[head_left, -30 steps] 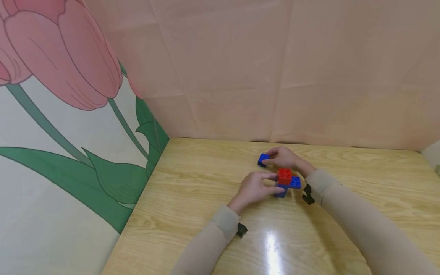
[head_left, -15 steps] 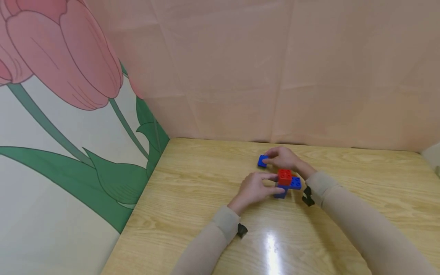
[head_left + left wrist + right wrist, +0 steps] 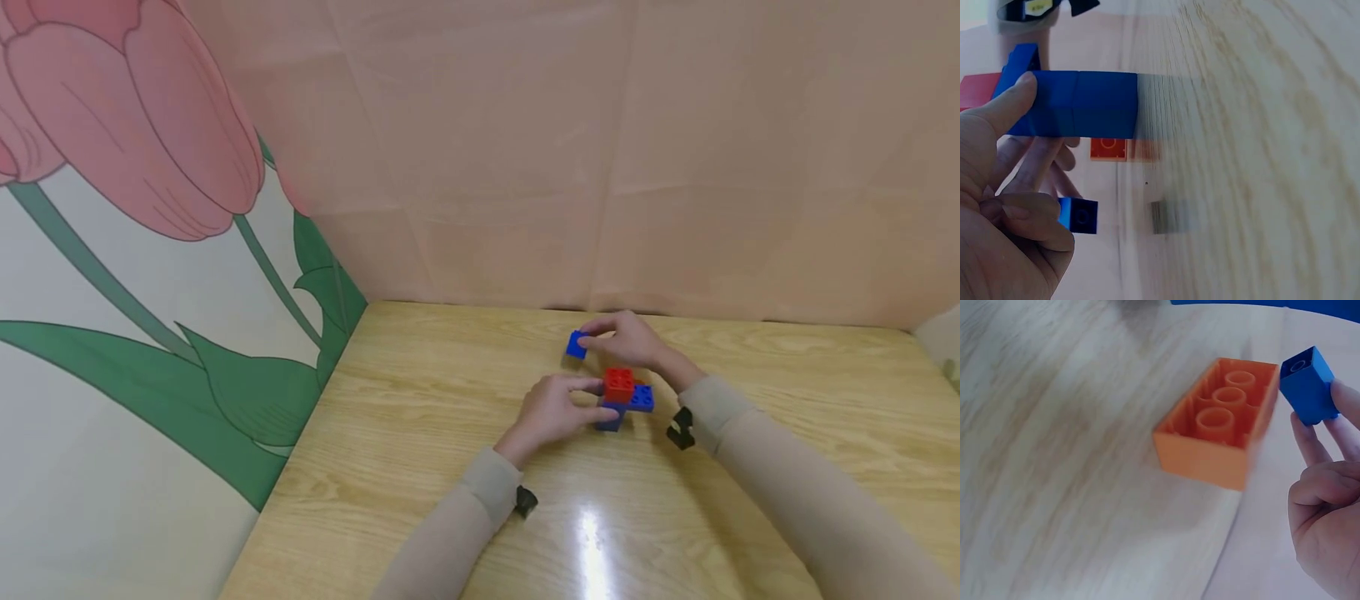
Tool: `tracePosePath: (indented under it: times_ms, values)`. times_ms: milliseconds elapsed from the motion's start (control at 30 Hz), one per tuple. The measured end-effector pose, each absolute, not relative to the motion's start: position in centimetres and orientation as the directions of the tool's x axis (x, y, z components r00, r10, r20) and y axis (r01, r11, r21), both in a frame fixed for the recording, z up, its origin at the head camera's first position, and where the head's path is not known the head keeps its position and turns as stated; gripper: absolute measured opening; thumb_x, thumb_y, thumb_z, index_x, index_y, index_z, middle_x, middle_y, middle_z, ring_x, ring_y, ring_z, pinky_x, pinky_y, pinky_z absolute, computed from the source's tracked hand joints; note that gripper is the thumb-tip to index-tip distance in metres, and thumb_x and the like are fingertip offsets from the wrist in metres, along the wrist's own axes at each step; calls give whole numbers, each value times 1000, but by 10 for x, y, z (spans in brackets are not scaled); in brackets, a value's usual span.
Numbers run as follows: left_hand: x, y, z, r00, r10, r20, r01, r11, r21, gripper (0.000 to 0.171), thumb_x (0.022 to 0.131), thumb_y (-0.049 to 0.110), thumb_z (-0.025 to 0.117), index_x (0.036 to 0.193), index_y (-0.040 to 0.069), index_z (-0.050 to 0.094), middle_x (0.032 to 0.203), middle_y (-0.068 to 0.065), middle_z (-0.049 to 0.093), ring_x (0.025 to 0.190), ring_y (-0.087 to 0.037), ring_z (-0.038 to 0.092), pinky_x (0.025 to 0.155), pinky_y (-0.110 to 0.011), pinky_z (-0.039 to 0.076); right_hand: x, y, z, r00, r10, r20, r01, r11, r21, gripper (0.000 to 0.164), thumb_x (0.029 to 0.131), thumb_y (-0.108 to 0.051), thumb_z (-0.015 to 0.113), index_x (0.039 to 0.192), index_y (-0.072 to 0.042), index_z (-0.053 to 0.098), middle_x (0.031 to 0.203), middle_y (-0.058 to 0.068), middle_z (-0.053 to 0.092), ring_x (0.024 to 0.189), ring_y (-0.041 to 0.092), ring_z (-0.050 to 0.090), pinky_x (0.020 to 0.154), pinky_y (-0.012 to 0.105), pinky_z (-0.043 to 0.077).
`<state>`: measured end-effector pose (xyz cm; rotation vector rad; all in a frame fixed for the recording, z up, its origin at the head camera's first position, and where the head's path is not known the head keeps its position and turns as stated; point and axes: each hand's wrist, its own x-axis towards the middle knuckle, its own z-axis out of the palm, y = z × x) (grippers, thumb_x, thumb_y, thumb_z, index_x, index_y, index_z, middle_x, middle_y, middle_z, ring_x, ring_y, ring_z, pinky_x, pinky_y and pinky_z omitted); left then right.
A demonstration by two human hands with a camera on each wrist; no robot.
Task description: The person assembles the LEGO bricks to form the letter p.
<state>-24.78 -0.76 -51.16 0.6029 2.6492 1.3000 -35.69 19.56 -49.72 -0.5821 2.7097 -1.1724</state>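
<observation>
Tabletop [image 3: 390,400]: left hand [image 3: 551,410] grips brick stack [image 3: 618,387]; right hand [image 3: 630,340] pinches 1 blue brick [image 3: 576,345].

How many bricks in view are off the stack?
2: the blue brick pinched in the right hand, and the orange brick on the table. Others may be hidden.

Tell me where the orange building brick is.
In the right wrist view, the orange building brick lies on the table near the picture's middle, left of the small blue brick the right hand pinches.
</observation>
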Motion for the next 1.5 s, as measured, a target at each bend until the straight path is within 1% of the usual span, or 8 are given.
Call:
tracePosePath:
  times_ms: [300, 733, 833, 933, 1133, 1333, 1400, 1500]
  values:
    - [-249, -8, -512, -909, 408, 90, 321, 544, 775, 47, 86, 55, 81, 126, 31, 77, 110, 25, 72, 111, -9, 67, 83, -23, 52, -351, 208, -481, -915, -388, 108, -340, 600, -724, 36, 97, -39, 76, 118, -9, 78, 120, 12, 73, 114, 33, 64, 93, 56, 52]
    - [-253, -7, -515, -911, 406, 77, 309, 548, 777, 48, 85, 56, 80, 127, 32, 76, 110, 25, 72, 111, -9, 68, 88, -28, 54, -329, 230, -455, -911, -383, 152, -372, 609, -700, 35, 97, -38, 75, 119, -10, 78, 120, 12, 74, 122, 36, 61, 99, 63, 47]
    - [-253, -6, -515, -913, 402, 71, 302, 548, 780, 49, 85, 57, 81, 127, 31, 76, 111, 24, 72, 112, -9, 67, 90, -29, 54, -322, 234, -449, -911, -377, 168, -384, 623, -682, 33, 97, -38, 75, 118, -13, 78, 120, 9, 74, 115, 31, 63, 91, 54, 51]
    - [-253, -6, -515, -916, 397, 61, 291, 551, 782, 50, 85, 57, 80, 128, 31, 76, 111, 25, 71, 115, -8, 66, 93, -31, 54, -317, 238, -444, -911, -368, 188, -395, 640, -659, 30, 97, -38, 76, 117, -16, 79, 119, 7, 74, 93, 22, 62, 72, 38, 49]
    - [-254, -5, -515, -917, 396, 59, 285, 543, 790, 49, 85, 55, 81, 128, 31, 76, 112, 24, 71, 118, -7, 64, 97, -32, 52, -304, 248, -436, -906, -369, 209, -411, 644, -646, 30, 97, -36, 77, 118, -16, 78, 115, 8, 74, 50, 10, 29, 45, 29, 30]
    - [-255, -5, -515, -915, 399, 55, 280, 532, 799, 49, 85, 54, 81, 128, 32, 75, 111, 24, 71, 119, -10, 65, 99, -35, 52, -290, 260, -432, -880, -397, 263, -471, 645, -602, 30, 97, -31, 77, 121, -14, 76, 78, 2, 61, 46, 8, 25, 41, 29, 27]
    - [-256, -5, -516, -916, 398, 56, 280, 533, 799, 49, 85, 55, 82, 128, 33, 75, 111, 24, 71, 119, -11, 65, 98, -34, 52, -286, 264, -433, -872, -400, 283, -487, 643, -591, 29, 96, -28, 78, 122, -15, 76, 73, -1, 54, 46, 9, 27, 42, 29, 28]
    - [-257, -5, -518, -916, 395, 63, 285, 533, 797, 50, 85, 56, 82, 129, 33, 75, 111, 25, 71, 118, -8, 65, 96, -33, 52, -280, 267, -432, -857, -406, 318, -515, 629, -583, 28, 95, -25, 80, 121, -16, 76, 83, -2, 64, 47, 11, 29, 43, 30, 28]
